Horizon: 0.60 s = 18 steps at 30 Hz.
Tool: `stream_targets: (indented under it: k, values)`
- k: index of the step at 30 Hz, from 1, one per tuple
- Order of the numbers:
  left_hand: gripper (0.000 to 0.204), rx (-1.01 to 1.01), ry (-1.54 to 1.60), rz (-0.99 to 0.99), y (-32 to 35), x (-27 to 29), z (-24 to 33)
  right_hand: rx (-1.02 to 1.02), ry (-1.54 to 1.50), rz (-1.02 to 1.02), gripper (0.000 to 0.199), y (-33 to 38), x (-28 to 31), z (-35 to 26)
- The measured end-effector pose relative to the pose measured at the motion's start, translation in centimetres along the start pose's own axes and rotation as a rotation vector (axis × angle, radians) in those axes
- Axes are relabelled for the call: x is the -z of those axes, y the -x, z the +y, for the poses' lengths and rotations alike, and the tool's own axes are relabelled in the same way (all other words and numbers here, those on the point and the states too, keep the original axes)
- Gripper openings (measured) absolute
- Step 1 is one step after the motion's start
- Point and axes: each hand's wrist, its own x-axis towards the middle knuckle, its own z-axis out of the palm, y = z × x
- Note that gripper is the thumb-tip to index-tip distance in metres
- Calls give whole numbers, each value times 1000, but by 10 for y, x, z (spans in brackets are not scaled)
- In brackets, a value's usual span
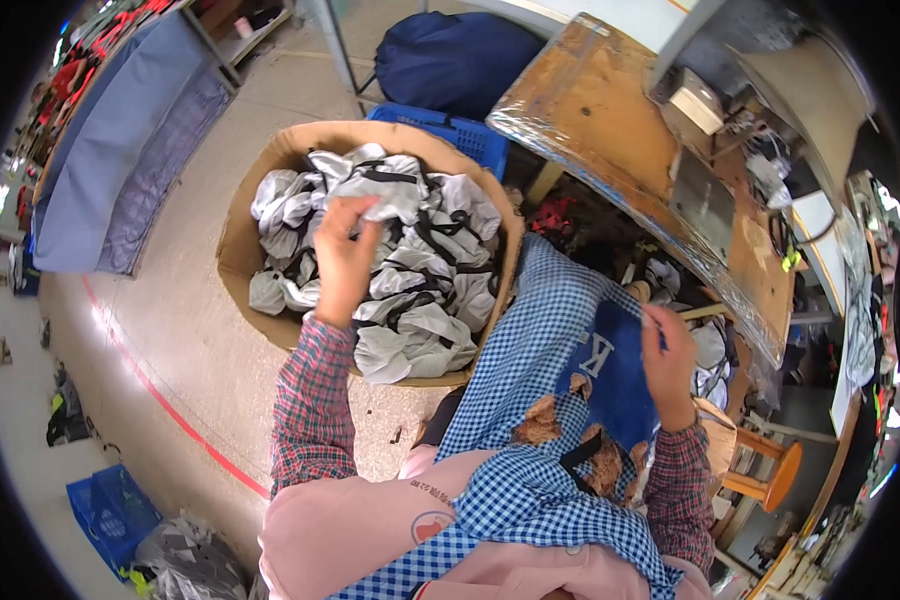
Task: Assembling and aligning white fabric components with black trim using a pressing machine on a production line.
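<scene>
My left hand (pixel 343 262) is over a cardboard box (pixel 238 225), its fingers curled toward the thumb at the edge of a whitish fabric piece (pixel 395 190) with a black strip. That piece lies over a heap of similar white and black fabric pieces (pixel 410 335) filling the box. On the right, my right hand (pixel 668 362) is raised beside the blue checked apron (pixel 515 340) on my lap. Its fingers are stretched out, and nothing shows in them. The apron has a dark blue panel and worn brown patches.
A wooden worktable (pixel 590 100) with a plastic-wrapped edge stands at the right. Behind the box are a blue crate (pixel 450 130) and a dark blue bundle (pixel 455 62). An orange-brown stool (pixel 778 475) is at the lower right; a blue bag (pixel 115 508) lies at the lower left.
</scene>
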Motion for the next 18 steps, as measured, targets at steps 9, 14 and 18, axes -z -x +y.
stream_targets:
  k: [9,14,18]
  values:
    - [41,-205,372,-357,57,-75,150,-265,-865,-180,34,-8,-5,-43]
    - [39,-540,295,-507,80,-97,177,-227,-862,-278,38,3,6,-29]
    - [34,-715,382,-634,80,-95,198,-302,-1002,-285,33,20,11,-14]
